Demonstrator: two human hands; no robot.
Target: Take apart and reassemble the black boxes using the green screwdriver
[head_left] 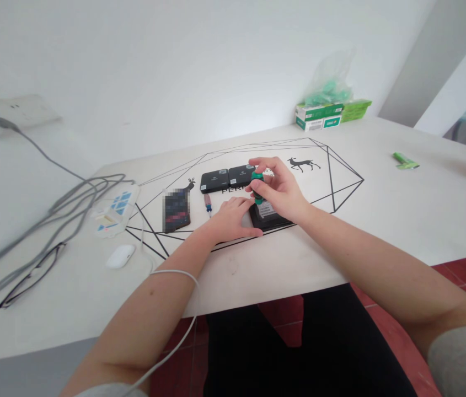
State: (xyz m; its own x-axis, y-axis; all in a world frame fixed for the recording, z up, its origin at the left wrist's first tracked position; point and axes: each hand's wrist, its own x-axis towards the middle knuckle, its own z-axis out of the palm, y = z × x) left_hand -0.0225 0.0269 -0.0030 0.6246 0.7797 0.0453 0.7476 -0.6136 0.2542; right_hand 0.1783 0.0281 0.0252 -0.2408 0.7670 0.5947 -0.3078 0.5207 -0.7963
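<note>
A black hard drive (272, 216) with a pale label lies flat on the white table in front of me. My left hand (235, 219) grips its left side, with the thumb along the near edge and the fingers towards the far side. Above the drive, my right hand (279, 187) pinches the short green handle of a screwdriver (257, 190), held roughly upright. Its tip is too small to make out. Behind the hands, two black square cases (215, 180) sit side by side, the right one partly covered by my fingers.
Left of my hands lie a second screwdriver (208, 204), a phone (176, 210), a white earbud case (121, 256), glasses (32, 275) and grey cables (67, 204) by a power strip (119, 207). Green-and-white boxes (319, 116) stand at the back right. A white cord crosses my left forearm.
</note>
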